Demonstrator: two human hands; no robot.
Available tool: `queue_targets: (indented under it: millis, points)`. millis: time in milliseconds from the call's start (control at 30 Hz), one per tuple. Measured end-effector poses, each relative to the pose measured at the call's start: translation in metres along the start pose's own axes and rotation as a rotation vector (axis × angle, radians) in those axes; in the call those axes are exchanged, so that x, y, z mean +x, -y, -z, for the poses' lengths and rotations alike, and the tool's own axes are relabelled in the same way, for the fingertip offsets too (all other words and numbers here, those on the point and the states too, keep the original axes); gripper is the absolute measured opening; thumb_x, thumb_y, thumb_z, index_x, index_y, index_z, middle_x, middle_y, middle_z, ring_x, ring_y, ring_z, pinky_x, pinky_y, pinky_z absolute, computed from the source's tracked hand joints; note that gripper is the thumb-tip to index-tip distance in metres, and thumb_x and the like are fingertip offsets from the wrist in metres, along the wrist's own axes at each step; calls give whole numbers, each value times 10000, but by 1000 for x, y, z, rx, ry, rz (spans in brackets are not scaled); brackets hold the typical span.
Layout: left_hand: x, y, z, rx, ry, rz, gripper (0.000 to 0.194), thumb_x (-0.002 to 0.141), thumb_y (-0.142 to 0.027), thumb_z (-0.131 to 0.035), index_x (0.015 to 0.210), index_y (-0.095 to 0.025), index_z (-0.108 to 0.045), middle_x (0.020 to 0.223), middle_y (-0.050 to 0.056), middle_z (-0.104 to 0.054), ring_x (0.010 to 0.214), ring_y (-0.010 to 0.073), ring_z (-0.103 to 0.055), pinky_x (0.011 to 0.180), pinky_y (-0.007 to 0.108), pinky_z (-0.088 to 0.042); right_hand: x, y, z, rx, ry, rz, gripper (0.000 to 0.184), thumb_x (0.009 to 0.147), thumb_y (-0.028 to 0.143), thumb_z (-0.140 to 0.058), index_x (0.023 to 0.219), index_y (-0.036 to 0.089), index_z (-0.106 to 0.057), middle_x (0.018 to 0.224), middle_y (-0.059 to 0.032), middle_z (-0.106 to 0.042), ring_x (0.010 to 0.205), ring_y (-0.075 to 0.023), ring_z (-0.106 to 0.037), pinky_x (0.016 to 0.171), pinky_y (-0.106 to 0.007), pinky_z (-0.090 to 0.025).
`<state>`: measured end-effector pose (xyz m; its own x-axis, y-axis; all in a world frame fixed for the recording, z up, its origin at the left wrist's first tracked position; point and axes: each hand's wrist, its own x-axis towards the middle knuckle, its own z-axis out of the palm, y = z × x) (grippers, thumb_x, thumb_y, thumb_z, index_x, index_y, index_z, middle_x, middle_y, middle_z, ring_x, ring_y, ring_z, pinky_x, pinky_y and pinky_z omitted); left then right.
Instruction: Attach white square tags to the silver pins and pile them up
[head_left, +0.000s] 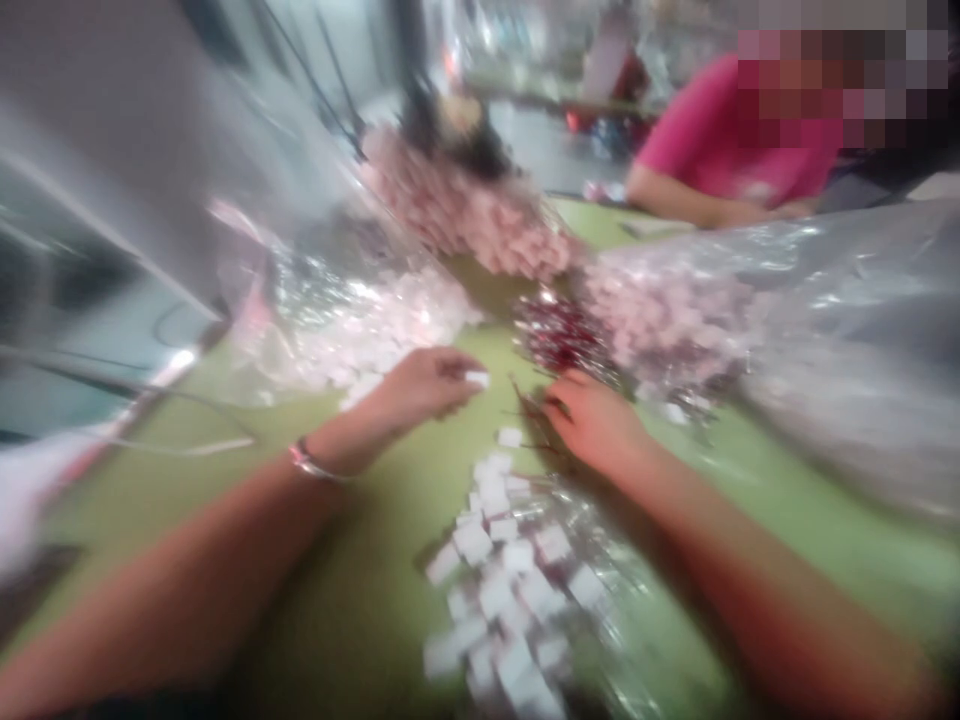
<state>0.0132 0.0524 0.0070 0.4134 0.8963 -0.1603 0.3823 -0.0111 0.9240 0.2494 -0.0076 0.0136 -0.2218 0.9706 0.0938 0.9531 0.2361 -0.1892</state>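
Note:
My left hand [431,385] pinches a small white block [477,379] between thumb and fingers, above the green table. My right hand [589,412] is closed round some thin dark stems [534,405], beside a bundle of shiny red and silver strands [562,330]. The picture is blurred, so what the stems are is unclear. Between my forearms lies a heap of white blocks [517,590], some on thin stems. One white block [510,437] lies apart at the heap's far end, close to my right hand.
Pale pink pieces fill a clear plastic bag [840,370] at the right. More whitish pieces [390,320] lie in plastic at the left. A large pink bundle [480,215] is at the back of the green table [360,600]. Across it sits a person in a pink top [720,130].

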Motion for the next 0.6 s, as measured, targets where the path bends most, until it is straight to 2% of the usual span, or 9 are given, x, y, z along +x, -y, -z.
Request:
queue_targets:
  millis: [100, 233, 433, 533, 600]
  points:
    - [1, 8, -4, -133, 36, -3, 337, 755, -310, -700, 1056, -165, -658, 696, 25, -634, 545, 95, -540, 516, 235, -450, 0, 5, 0, -8, 14, 61, 130, 889, 224, -523, 888, 205, -651, 943, -38, -603, 751, -141, -562, 594, -268, -340]
    - [2, 14, -11, -241, 111, 6, 327, 754, -291, -703, 1049, -158, -651, 652, -2, -598, 529, 83, -515, 515, 226, -437, 1, 10, -6, -62, 106, 29, 146, 901, 224, -518, 821, 188, -635, 896, -48, -624, 724, -154, -582, 589, -281, -335]
    - [1, 14, -17, -343, 139, 28, 294, 726, -247, -728, 982, -143, -625, 633, -15, -579, 533, 80, -520, 509, 219, -413, -1, 8, -3, -18, -4, -50, 162, 918, 213, -472, 853, 180, -617, 831, -48, -658, 666, -155, -563, 564, -280, -307]
    - [-1, 11, -18, -355, 152, 16, 284, 730, -235, -725, 979, -143, -625, 646, -9, -589, 541, 79, -521, 521, 220, -417, -4, 11, 3, 49, 4, -31, 159, 925, 237, -473, 877, 189, -616, 722, -19, -649, 606, -145, -539, 553, -270, -302]
    - [-2, 9, -18, -352, 166, 21, 285, 736, -243, -722, 987, -142, -633, 636, -9, -585, 541, 81, -520, 513, 216, -411, -6, 14, 5, 62, 24, -5, 168, 925, 242, -473, 866, 191, -621, 719, -18, -654, 607, -145, -542, 548, -265, -298]
